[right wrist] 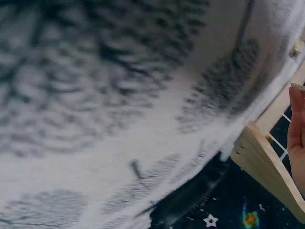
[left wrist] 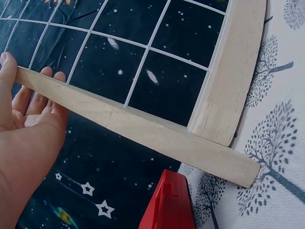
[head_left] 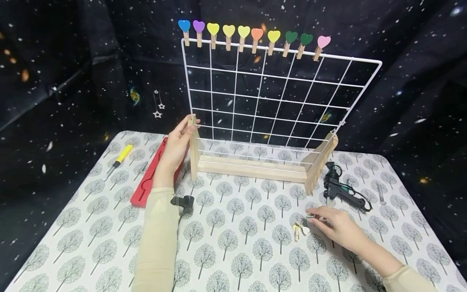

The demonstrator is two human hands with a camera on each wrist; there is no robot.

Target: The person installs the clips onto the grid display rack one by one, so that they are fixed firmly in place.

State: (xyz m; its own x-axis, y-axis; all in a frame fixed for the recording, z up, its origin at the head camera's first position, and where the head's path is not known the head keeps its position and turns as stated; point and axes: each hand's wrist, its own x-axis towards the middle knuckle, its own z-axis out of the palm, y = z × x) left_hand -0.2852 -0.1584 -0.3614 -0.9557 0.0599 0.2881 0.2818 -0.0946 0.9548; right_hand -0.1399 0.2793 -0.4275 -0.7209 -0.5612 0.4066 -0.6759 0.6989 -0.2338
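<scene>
A white wire grid (head_left: 271,97) leans in a wooden stand, with a row of heart-topped clothespins (head_left: 228,32) in several colors clipped along its top bar. My left hand (head_left: 176,148) grips the upper end of the stand's left wooden side piece (left wrist: 119,117), thumb on one face and fingers behind in the left wrist view. On the table at front right, my right hand (head_left: 337,225) pinches a small clothespin with a green part (head_left: 310,216), mostly hidden by the fingertips. Just left of those fingertips lie loose clothespins, one yellow (head_left: 296,231) and one white (head_left: 305,230).
A red tray-like case (head_left: 140,194) lies beside my left forearm, and a yellow-handled screwdriver (head_left: 122,156) is farther left. The black glue gun (head_left: 344,192) with its coiled cord lies right of the stand. A dark starry cloth (head_left: 73,81) hangs behind the table.
</scene>
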